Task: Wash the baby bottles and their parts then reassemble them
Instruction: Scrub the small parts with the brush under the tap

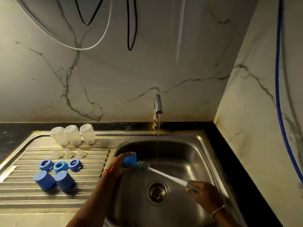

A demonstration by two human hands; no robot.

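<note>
Cap [130,159], blue, hangs over the sink [193,153] at eleven o'clock from the drain [157,192]. The left hand [118,166] grips it, fingers curled round its top and near side, so much of it is hidden. Its mouth faces four o'clock, where the grey ribbed end of the brush [167,175] meets it. How far the brush reaches inside cannot be told. The white shaft slants down toward four o'clock to the right hand [203,192], which is clamped round the grey handle at three o'clock from the drain.

The tap [157,105] stands at twelve o'clock. Its thin stream [158,133] falls across the shaft between the two hands.

The drainboard [24,194] lies at nine o'clock. Along its far edge, at ten o'clock, three clear bottles [73,135] stand mouth down, close side by side. Just in front lie three clear teats [68,153]. Nearer are three blue rings [60,167] in a row, the right one closest to the left hand. Two spare caps [64,180] sit side by side in front of the rings, tilted, near the left forearm.

A black counter [246,161] borders the sink at the back and right. On the marble wall [114,79] above hang black cables [131,30] and a white one [98,43]. A blue hose [278,79] runs down the side wall between one and two o'clock. A red thread [109,171] circles the left wrist, and a bracelet [218,210] the right.
</note>
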